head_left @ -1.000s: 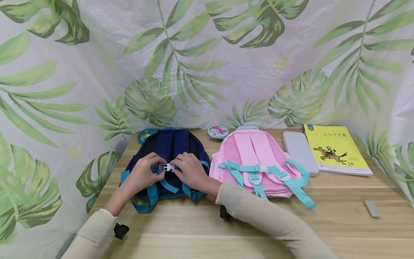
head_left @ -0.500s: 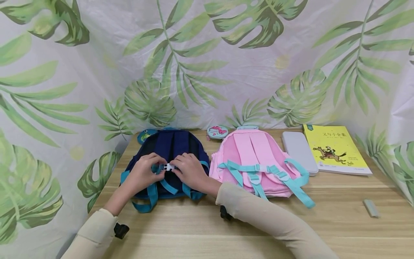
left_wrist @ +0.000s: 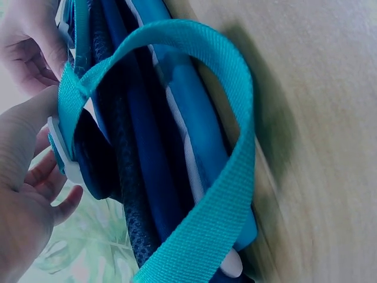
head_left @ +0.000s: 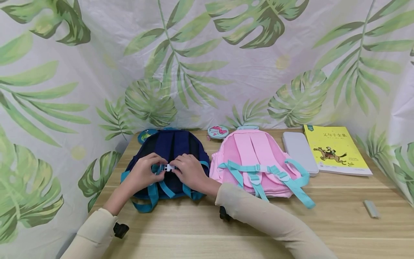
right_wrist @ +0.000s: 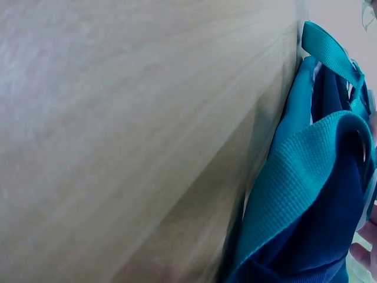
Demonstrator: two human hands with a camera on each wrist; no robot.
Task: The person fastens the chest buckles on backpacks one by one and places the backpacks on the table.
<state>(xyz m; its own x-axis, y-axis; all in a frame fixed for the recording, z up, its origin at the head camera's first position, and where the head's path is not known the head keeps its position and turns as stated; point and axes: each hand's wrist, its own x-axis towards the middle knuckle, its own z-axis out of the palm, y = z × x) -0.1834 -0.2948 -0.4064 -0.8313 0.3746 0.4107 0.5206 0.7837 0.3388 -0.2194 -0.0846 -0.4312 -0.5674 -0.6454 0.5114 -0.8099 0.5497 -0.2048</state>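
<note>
A dark navy backpack [head_left: 174, 144] with teal straps lies on the table, its shoulder-strap side up. Over its middle, a white side-release buckle [head_left: 169, 167] shows between both hands. My left hand [head_left: 146, 171] pinches the buckle's left end by the teal webbing, thumb below and fingers above. From the other side, my right hand [head_left: 191, 172] pinches its right end. The left wrist view shows the left hand [left_wrist: 26, 177] beside a white strap adjuster [left_wrist: 63, 150] and a large teal strap loop [left_wrist: 235, 106]. In the right wrist view, only fingertips [right_wrist: 365, 247] appear at the edge.
Right of the navy bag lies a pink backpack [head_left: 237, 144] with turquoise straps. Farther right are a pale flat case [head_left: 299, 151] and a yellow book [head_left: 333, 144]. A small grey block [head_left: 372, 209] sits near the right edge. A patterned curtain [head_left: 200, 90] hangs behind the table [head_left: 181, 230].
</note>
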